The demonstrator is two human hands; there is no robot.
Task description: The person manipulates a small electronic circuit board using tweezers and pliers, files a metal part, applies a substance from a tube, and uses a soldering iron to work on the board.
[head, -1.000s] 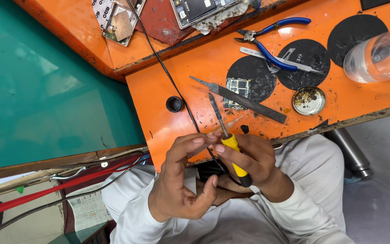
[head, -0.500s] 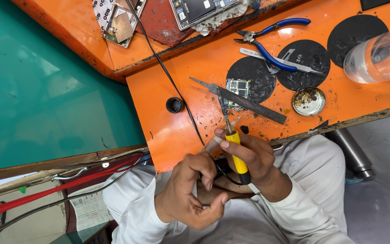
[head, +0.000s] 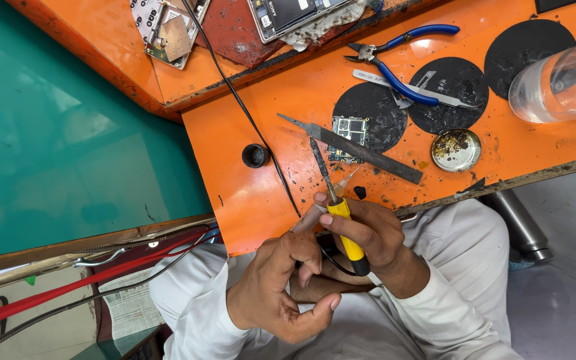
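Our right hand (head: 368, 233) grips a yellow-handled soldering iron (head: 341, 213), its dark tip angled up over the orange workbench (head: 288, 87) just ahead of the knuckles. Our left hand (head: 281, 287) curls around something small beside it; we cannot tell what. A circuit board (head: 349, 133) and a metal file (head: 361, 150) lie just beyond the tip. The iron's black cord (head: 248, 113) runs close by, and a slip could drag the tip across it or our left fingers.

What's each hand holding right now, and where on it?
The right hand grips the soldering iron by its yellow handle, dark tip pointing toward the orange bench. The left hand pinches something small and pale at its fingertips; what it is cannot be told.
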